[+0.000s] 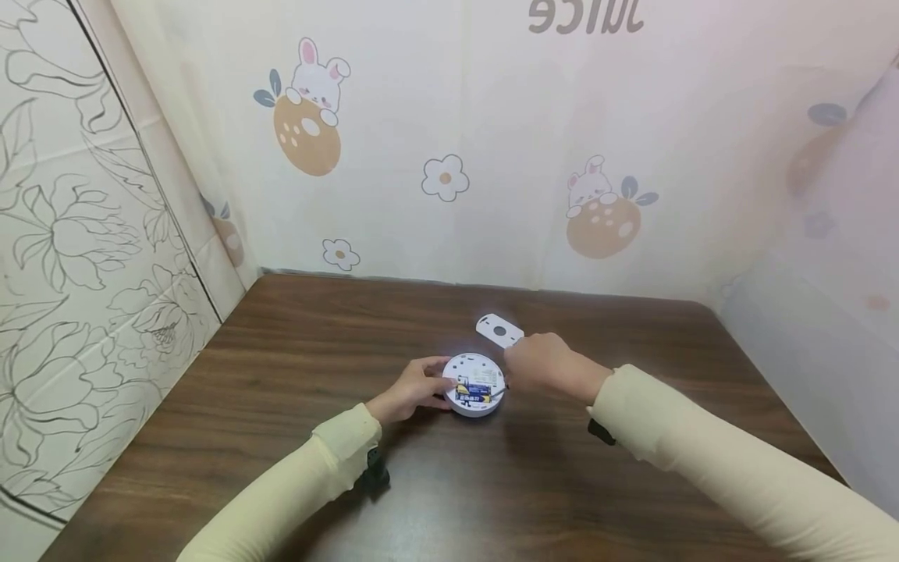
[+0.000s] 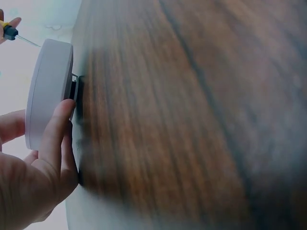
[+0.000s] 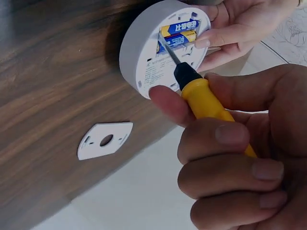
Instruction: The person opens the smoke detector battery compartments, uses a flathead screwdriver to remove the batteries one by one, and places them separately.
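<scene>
A round white battery-powered device, like a smoke alarm (image 1: 469, 368), has its back facing up, with two blue-and-yellow batteries (image 3: 180, 34) in its compartment. My left hand (image 1: 416, 385) grips its left side, thumb on the back face and fingers around the edge, as the left wrist view (image 2: 48, 91) of the device's side also shows. My right hand (image 1: 539, 364) holds a screwdriver (image 3: 204, 98) with a yellow and black handle. Its metal tip reaches into the compartment at the end of the batteries.
Behind the device, on the brown wooden table (image 1: 316, 328), lies a flat white mounting plate (image 1: 499, 330) with a round hole. A patterned curtain (image 1: 449, 226) hangs along the table's back edge, and more cloth hangs at both sides.
</scene>
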Demonstrator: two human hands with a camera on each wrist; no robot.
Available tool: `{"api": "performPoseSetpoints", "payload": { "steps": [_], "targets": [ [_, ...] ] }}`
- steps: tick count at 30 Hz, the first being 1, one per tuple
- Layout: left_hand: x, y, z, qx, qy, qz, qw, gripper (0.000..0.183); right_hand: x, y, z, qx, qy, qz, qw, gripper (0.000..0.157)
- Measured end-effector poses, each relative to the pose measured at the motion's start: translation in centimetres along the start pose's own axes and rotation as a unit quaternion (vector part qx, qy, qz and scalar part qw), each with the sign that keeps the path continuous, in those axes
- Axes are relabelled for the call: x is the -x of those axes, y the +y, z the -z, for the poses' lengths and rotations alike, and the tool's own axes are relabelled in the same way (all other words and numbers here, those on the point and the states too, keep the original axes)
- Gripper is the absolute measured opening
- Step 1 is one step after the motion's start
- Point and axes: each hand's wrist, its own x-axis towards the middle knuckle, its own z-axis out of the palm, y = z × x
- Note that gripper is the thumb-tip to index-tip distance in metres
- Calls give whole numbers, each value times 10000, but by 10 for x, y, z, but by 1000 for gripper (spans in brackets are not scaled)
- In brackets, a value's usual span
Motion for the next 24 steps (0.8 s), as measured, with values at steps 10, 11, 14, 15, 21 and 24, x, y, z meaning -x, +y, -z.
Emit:
{"api": "performPoseSetpoints", "payload": {
  "steps": [10, 11, 14, 15, 21, 24],
  "targets": [
    [3, 2, -3, 82, 51, -5, 10000, 51, -3, 16, -13, -796, -100, -370, 9961, 27],
    [3, 2, -3, 99, 61, -12, 9999, 51, -2, 18, -16, -915, -92, -378, 9950, 27],
    [3, 2, -4, 125, 82, -3, 9999, 51, 0, 24, -23, -1278, -43, -395, 9910, 30],
    [3, 3, -4, 123, 93, 8, 9999, 51, 1, 26, -26, -1388, -16, -390, 9895, 32],
    [4, 3, -5, 115, 106, 22, 9999, 51, 7, 33, -37, -1999, 136, -355, 9791, 36],
    [3, 3, -5, 147, 99, 9, 9998, 51, 9, 35, -41, -2176, 203, -315, 9753, 34]
  ]
}}
